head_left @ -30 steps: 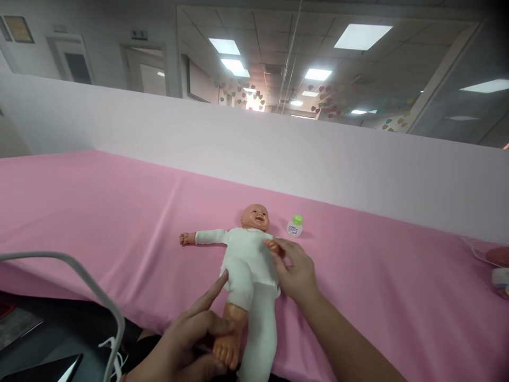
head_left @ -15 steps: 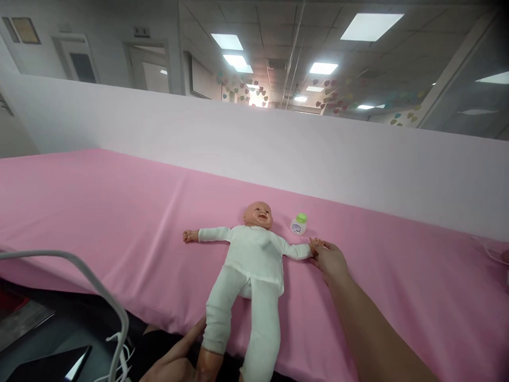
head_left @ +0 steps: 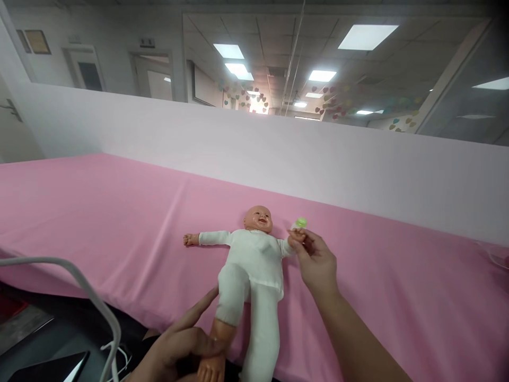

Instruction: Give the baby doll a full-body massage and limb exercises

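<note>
A baby doll (head_left: pixel 254 254) in a white top and white trousers lies on its back, head toward the wall. My right hand (head_left: pixel 317 260) is closed around the doll's hand on the right side and lifts that arm, which is bent. At the lower left, my left hand (head_left: pixel 183 339) grips the doll's bare ankle, with the index finger stretched along the leg. That leg is bent and raised; the other lies straight. Just behind my right hand stands a small bottle with a green cap (head_left: pixel 301 222), its body mostly hidden.
Pink cloth (head_left: pixel 139 212) covers the padded table beneath the doll. A white wall (head_left: pixel 238 143) with a window above it runs along the back. A grey tube (head_left: pixel 79 276) curves at the left, near a dark phone-like slab (head_left: pixel 51 369) and a white cable.
My right hand has drawn the doll's hand inward and up, bending its arm. My left hand has moved up, pushing the held leg from straight to bent.
</note>
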Action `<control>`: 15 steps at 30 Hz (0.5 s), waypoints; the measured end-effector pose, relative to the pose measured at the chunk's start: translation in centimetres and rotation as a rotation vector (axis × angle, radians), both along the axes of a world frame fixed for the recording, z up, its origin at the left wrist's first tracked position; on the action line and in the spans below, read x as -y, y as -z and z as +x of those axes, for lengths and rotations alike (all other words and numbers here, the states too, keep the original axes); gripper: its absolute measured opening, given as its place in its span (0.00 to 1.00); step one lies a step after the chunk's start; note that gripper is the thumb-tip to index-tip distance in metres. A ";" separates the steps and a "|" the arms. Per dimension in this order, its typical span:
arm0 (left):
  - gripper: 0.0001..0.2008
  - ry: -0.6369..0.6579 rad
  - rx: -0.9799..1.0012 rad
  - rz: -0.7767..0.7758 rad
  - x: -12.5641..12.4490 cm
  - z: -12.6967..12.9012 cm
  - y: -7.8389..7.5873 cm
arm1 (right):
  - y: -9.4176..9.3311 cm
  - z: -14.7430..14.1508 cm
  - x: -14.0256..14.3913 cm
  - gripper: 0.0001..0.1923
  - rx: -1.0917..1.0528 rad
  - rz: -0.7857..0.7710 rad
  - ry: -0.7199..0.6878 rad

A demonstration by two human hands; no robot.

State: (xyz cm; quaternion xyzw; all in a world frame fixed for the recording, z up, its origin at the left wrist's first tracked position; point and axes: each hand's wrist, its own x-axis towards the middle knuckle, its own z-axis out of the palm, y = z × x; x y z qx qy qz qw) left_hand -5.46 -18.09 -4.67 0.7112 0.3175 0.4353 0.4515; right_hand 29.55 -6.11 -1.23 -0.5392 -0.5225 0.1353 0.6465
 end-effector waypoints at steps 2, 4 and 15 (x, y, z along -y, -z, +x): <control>0.14 0.028 -0.010 -0.047 -0.9 0.7 -1.5 | -0.1 -1.4 0.7 0.17 0.270 0.039 -0.034; 0.12 0.058 -0.023 -0.097 -1.8 1.6 -3.0 | 0.1 -2.4 1.1 0.16 0.548 0.107 -0.083; 0.10 0.103 0.007 -0.137 -4.3 4.1 -5.9 | 0.5 -4.3 0.9 0.18 0.893 0.256 -0.256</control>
